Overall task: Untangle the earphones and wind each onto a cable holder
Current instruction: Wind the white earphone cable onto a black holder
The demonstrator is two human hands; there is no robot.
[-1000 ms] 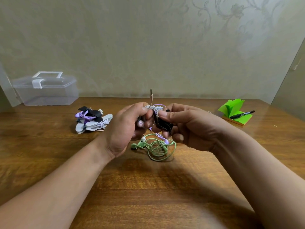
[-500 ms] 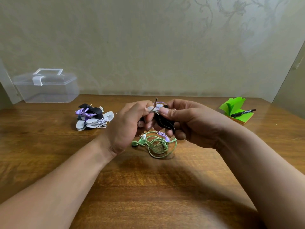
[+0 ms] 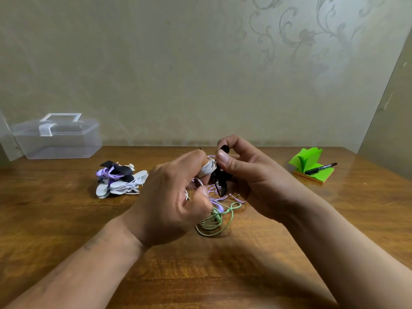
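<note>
Earphones [image 3: 208, 169], white, wound, clamped in left-hand grip [image 3: 171, 197] to hold turns tight; right-hand grip [image 3: 252, 179] pinches black cable holder [image 3: 221, 186] just beside, likely to close it.

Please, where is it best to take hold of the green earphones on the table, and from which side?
Probably the free loop at the right edge of the green earphones, pinched from above and from the right: it sticks out of the flat coil, while the left hand covers the other side.
</note>
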